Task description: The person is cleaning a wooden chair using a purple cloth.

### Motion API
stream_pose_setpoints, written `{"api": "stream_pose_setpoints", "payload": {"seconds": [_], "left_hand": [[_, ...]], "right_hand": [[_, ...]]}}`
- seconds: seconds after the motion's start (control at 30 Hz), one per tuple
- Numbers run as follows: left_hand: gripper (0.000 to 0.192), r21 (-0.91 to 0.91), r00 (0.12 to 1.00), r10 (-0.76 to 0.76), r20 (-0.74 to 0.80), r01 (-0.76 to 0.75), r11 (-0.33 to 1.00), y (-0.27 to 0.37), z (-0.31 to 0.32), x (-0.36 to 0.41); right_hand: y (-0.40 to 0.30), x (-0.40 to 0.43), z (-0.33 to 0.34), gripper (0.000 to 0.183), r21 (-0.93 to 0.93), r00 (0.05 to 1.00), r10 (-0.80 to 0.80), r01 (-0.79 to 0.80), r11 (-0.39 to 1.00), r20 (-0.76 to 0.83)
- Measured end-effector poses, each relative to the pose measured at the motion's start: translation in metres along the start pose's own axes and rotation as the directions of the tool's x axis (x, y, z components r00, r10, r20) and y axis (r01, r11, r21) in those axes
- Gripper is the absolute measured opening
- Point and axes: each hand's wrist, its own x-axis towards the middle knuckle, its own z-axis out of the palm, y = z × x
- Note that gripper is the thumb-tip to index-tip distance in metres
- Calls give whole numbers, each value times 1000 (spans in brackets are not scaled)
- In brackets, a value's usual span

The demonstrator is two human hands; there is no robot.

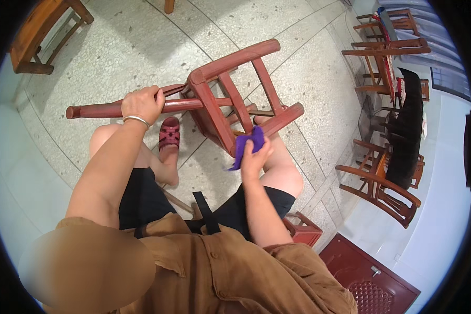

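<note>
A red-painted wooden chair [235, 61] is tipped over in front of me, its legs and crossbars pointing to the right. My left hand [143, 105], with a bangle at the wrist, is closed around a long round post of the chair. In my right hand [256, 157] is a purple cloth [241, 147], held against the near corner where a leg meets the seat frame. Part of that corner is hidden by the cloth. My knees are on either side below the chair, and a reddish slipper [169, 133] shows on one foot.
Another wooden seat [35, 35] stands at the upper left. Along the right are wooden chairs [380, 172] around a table with a black cover [406, 129]. A red stool [304, 231] is close by my right side, with a dark red door [371, 271] beyond. Speckled tiles cover the floor [141, 51].
</note>
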Motion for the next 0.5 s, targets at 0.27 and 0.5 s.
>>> {"api": "stream_pose_setpoints", "payload": {"seconds": [0.27, 0.5], "left_hand": [[24, -17, 999, 17, -40, -18, 1000, 2, 3, 0], [23, -21, 1000, 17, -14, -18, 1000, 0, 4, 0]], "right_hand": [[11, 100, -3, 41, -153, 987, 59, -82, 985, -148], [5, 110, -3, 45, -302, 981, 35, -92, 949, -191]]}}
